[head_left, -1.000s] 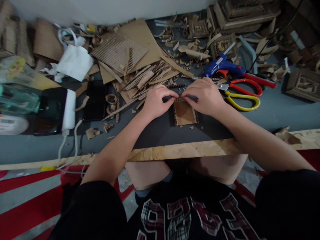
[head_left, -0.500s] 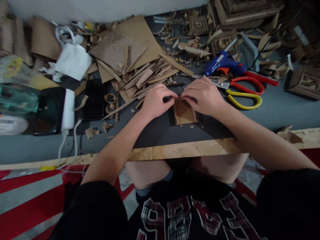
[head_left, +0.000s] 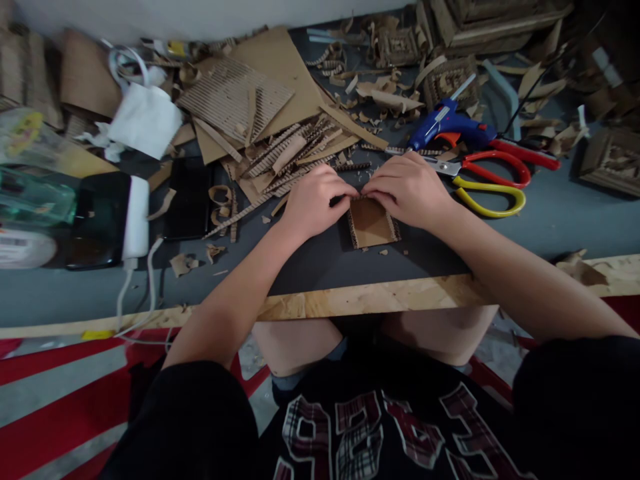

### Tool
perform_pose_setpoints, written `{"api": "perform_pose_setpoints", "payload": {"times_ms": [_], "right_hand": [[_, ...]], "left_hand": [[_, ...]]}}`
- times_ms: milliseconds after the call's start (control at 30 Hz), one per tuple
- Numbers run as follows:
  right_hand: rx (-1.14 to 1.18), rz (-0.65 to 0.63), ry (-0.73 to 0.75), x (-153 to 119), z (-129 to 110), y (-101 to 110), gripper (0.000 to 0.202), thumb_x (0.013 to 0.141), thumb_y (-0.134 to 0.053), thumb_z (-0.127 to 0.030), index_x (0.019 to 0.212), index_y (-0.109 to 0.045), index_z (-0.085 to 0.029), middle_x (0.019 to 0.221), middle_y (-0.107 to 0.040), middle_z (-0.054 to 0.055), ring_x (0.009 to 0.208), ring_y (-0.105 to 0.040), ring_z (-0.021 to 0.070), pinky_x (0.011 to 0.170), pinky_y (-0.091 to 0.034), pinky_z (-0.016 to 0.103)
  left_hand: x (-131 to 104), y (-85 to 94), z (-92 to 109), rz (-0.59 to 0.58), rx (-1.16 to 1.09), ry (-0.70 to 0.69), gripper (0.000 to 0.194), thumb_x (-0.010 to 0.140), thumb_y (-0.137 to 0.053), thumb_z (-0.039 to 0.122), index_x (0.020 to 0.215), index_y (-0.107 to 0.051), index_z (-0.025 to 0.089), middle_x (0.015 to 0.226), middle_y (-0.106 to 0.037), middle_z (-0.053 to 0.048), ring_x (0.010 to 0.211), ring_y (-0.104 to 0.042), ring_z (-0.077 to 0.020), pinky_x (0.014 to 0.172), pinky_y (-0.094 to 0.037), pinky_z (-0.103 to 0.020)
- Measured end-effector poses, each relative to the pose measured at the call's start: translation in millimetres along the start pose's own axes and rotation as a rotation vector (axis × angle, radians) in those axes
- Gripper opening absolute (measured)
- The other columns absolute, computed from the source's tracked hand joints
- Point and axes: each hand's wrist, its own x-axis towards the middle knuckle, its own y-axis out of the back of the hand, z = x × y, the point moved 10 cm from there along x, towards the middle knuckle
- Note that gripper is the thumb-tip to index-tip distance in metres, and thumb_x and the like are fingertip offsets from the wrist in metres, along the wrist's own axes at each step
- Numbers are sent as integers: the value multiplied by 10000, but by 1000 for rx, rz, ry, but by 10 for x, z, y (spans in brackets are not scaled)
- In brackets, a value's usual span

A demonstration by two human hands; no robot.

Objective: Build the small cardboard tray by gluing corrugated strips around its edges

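A small square cardboard piece (head_left: 371,229) lies on the dark tabletop in front of me, with corrugated strips standing along its left and right sides. My left hand (head_left: 317,202) pinches the far left corner of it with thumb and forefinger. At the far edge, my right hand (head_left: 409,190) is closed in a pinch too, its fingertips close to those of the left. A corrugated strip seems to run along that far edge between the fingertips, mostly hidden by them. Beyond the right hand lie scissors (head_left: 493,185) with one red and one yellow handle.
A blue glue gun (head_left: 445,127) rests behind the scissors. Cardboard sheets (head_left: 280,60) and cut corrugated strips (head_left: 280,157) pile up at the back. To the left are a black phone (head_left: 187,200), a white power bank (head_left: 135,217) with a cable, and a white tissue (head_left: 145,120).
Both hands hold nearly the same place at the far edge of the cardboard square. The view has shifted very slightly; the right fingers appear a little differently curled.
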Motion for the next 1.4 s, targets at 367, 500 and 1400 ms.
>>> {"api": "perform_pose_setpoints", "payload": {"times_ms": [367, 500, 1400], "right_hand": [[26, 10, -28, -17, 84, 195, 317, 992, -487, -323, 1037, -796, -267, 1053, -765, 76, 1048, -649, 297, 872, -493, 460], [-9, 11, -70, -47, 151, 270, 289, 979, -533, -373, 1003, -796, -257, 1009, -764, 85, 1037, -641, 307, 791, -488, 429], [-420, -297, -226, -55, -91, 20, 272, 1047, -387, -171, 1050, -658, -177, 1179, -690, 73, 1042, -605, 209, 556, -225, 324]], "left_hand": [[-26, -12, 10, 30, -26, -5, 285, 946, -524, 207, 1000, -803, 223, 967, -801, -50, 1012, -662, -239, 923, -530, -430], [-25, -20, 4, 34, -19, -4, 282, 944, -524, 212, 996, -800, 238, 959, -799, -38, 998, -666, -228, 925, -528, -421], [-48, -19, 77, 68, 15, -29, 268, 936, -499, 196, 964, -765, 185, 921, -772, -39, 997, -660, -222, 917, -521, -393]]}}
